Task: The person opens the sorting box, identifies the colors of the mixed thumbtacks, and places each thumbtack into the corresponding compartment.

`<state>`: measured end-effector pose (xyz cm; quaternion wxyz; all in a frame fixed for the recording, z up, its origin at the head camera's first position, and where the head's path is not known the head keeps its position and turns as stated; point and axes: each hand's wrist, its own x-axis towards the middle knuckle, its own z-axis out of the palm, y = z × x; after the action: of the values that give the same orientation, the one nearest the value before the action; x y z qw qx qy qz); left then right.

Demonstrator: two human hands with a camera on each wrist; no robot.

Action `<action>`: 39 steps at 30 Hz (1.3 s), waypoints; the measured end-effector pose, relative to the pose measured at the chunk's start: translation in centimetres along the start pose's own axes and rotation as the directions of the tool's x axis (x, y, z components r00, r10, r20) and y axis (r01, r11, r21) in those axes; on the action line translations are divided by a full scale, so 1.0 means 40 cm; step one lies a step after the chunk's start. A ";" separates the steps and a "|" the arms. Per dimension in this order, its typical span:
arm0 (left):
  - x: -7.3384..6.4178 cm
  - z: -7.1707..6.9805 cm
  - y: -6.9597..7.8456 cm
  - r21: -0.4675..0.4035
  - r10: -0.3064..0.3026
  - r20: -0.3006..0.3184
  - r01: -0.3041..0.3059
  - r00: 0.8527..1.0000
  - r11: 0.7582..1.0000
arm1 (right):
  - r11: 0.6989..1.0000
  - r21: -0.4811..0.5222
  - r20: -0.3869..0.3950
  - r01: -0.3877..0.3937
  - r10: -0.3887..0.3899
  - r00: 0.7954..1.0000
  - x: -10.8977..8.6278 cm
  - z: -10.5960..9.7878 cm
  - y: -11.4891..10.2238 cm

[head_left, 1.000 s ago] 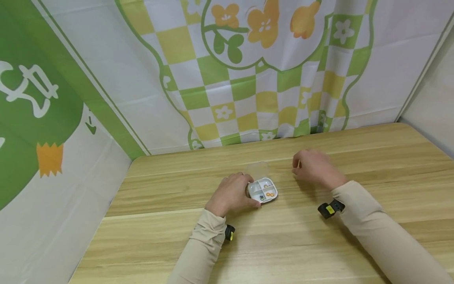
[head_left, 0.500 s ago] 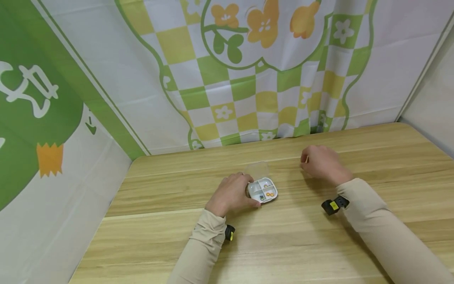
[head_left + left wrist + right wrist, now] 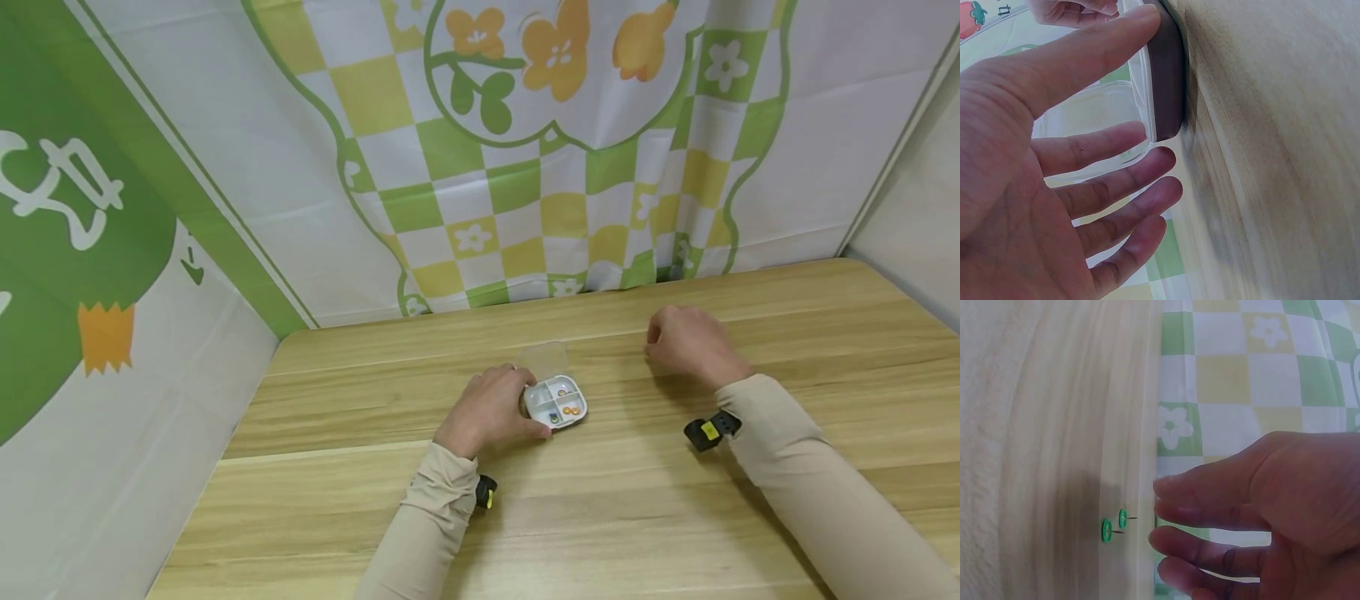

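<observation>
A small white pill box (image 3: 553,402) with a divider cross sits on the table, its clear lid (image 3: 545,358) flipped back. Two orange round pieces (image 3: 572,411) lie in the front right compartment, a blue-green one (image 3: 554,417) in the front left, something yellowish in the back right. My left hand (image 3: 491,408) holds the box's left side between thumb and index finger; its other fingers are extended. To the right, my right hand (image 3: 693,342) hovers over the table, fingers loosely curled, thumb and index tips together. Below them, two green thumbtacks (image 3: 1107,530) lie points up, hidden in the head view.
The wooden table (image 3: 315,500) runs back to a checkered curtain (image 3: 517,200) with flowers. A green and white printed cloth (image 3: 97,208) hangs on the left, and a pale wall (image 3: 915,192) stands on the right. Both wrists wear black straps.
My right hand has moved rightward and slightly back, away from the pill box. The left hand and the box have stayed in place.
</observation>
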<state>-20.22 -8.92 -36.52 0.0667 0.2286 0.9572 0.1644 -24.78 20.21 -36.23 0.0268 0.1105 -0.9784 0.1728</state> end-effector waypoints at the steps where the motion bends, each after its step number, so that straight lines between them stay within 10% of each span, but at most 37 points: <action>1: 0.000 0.000 0.000 0.000 -0.001 0.000 0.001 1.000 1.000 | 1.000 -0.001 -0.001 -0.004 0.004 1.000 0.000 0.001 0.001; 39: 0.000 0.001 -0.004 0.010 0.008 -0.003 -0.008 1.000 1.000 | 0.997 -0.036 0.034 -0.073 0.075 0.997 0.000 0.019 0.013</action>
<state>-20.28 -9.04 -36.62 0.0636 0.2325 0.9572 0.1604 -24.90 20.44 -37.12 0.0052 0.0766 -0.9850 0.1548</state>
